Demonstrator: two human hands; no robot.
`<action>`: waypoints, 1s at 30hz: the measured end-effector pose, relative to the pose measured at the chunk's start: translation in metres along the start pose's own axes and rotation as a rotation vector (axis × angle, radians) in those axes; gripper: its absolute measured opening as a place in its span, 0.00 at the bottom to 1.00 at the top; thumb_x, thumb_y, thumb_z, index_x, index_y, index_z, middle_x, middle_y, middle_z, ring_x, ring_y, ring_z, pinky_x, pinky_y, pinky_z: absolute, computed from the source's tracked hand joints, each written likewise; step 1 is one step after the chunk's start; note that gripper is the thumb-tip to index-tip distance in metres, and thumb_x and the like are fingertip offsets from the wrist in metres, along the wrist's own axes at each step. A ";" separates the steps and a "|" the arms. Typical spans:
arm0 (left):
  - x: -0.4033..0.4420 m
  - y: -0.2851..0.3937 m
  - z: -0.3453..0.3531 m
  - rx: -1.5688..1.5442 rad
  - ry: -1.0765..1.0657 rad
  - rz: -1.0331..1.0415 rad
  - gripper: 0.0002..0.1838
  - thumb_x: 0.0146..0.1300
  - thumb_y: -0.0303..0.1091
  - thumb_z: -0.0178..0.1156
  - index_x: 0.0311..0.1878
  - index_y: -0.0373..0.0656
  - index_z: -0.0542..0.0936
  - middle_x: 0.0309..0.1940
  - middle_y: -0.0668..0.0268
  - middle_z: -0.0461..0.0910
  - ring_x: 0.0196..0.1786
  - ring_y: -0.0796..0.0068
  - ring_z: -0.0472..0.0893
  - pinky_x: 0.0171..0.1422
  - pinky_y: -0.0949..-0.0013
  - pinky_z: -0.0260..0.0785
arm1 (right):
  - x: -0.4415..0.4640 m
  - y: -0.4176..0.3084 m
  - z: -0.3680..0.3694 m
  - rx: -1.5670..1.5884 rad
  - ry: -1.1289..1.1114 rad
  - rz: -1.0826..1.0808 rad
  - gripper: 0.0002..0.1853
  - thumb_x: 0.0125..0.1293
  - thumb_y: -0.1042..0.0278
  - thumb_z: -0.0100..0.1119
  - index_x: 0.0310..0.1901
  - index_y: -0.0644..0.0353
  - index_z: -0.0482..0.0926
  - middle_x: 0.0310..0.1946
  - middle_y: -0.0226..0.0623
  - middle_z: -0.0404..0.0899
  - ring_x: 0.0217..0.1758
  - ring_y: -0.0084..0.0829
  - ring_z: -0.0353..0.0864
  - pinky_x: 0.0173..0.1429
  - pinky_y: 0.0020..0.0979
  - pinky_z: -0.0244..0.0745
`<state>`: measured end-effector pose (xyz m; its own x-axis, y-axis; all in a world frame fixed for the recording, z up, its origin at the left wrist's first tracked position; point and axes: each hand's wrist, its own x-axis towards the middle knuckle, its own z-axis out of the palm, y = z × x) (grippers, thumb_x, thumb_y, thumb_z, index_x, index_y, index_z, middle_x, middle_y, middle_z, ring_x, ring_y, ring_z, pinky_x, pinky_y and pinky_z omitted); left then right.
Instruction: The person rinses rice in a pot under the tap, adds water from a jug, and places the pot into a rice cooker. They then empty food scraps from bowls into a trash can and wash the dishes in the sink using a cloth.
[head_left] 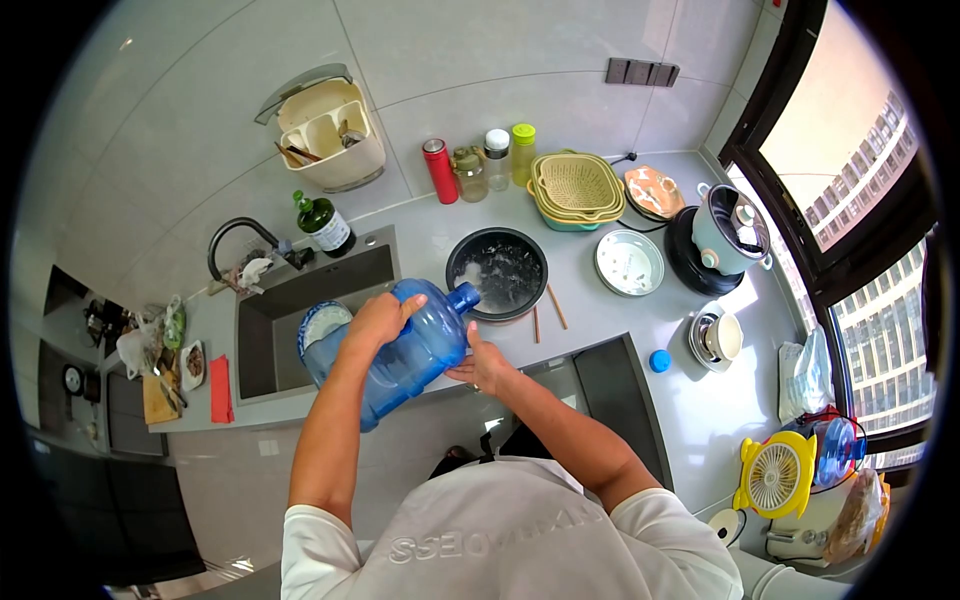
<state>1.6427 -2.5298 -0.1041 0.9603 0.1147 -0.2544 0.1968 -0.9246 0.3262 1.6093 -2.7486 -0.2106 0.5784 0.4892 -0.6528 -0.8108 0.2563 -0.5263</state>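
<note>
A large blue plastic water jug (415,345) is tilted, with its mouth over the near-left rim of a black pot (458,243). The water in the pot looks white and churned near the mouth. My left hand (378,322) grips the jug from above, its thumb pointing towards the neck. From the right, my right hand (482,364) supports the jug below its shoulder, with part of the fingers hidden behind it. A pair of chopsticks (557,307) lies right of the pot. On the counter farther right is a blue cap (659,361).
Behind the jug is the sink (262,370), with a bowl (325,325) at its edge. Bottles (470,175) and stacked baskets (576,185) line the wall. To the right stand a white bowl (629,263), a lidded pot (733,235) and a cup (724,337).
</note>
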 end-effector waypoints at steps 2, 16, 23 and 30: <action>-0.002 0.000 0.000 -0.004 0.011 0.001 0.47 0.73 0.77 0.50 0.25 0.33 0.84 0.28 0.44 0.85 0.40 0.37 0.86 0.53 0.45 0.77 | -0.003 -0.002 0.000 -0.002 0.000 0.004 0.48 0.81 0.26 0.34 0.75 0.72 0.61 0.60 0.65 0.75 0.63 0.54 0.82 0.70 0.51 0.82; -0.034 -0.025 0.032 -0.343 -0.012 -0.098 0.45 0.73 0.75 0.51 0.26 0.35 0.86 0.21 0.53 0.84 0.32 0.52 0.87 0.46 0.52 0.78 | -0.008 -0.006 -0.019 -0.195 0.029 -0.170 0.46 0.78 0.28 0.50 0.80 0.63 0.62 0.66 0.51 0.73 0.65 0.48 0.81 0.69 0.47 0.81; -0.055 -0.020 0.048 -0.584 0.078 -0.030 0.43 0.74 0.72 0.54 0.24 0.36 0.83 0.16 0.61 0.78 0.21 0.68 0.80 0.31 0.62 0.72 | -0.037 -0.020 -0.030 -0.259 0.071 -0.260 0.45 0.76 0.32 0.58 0.81 0.59 0.63 0.75 0.47 0.71 0.69 0.49 0.78 0.69 0.47 0.79; -0.088 0.026 0.040 -0.843 -0.039 0.091 0.36 0.77 0.63 0.60 0.24 0.37 0.80 0.14 0.71 0.71 0.18 0.82 0.69 0.24 0.71 0.59 | -0.121 -0.017 -0.028 -0.286 0.330 -0.400 0.44 0.76 0.34 0.60 0.80 0.61 0.67 0.66 0.44 0.79 0.52 0.34 0.82 0.56 0.35 0.83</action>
<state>1.5555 -2.5783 -0.1101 0.9750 0.0260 -0.2205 0.2156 -0.3476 0.9125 1.5555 -2.8358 -0.1381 0.8686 0.1045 -0.4844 -0.4941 0.1099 -0.8624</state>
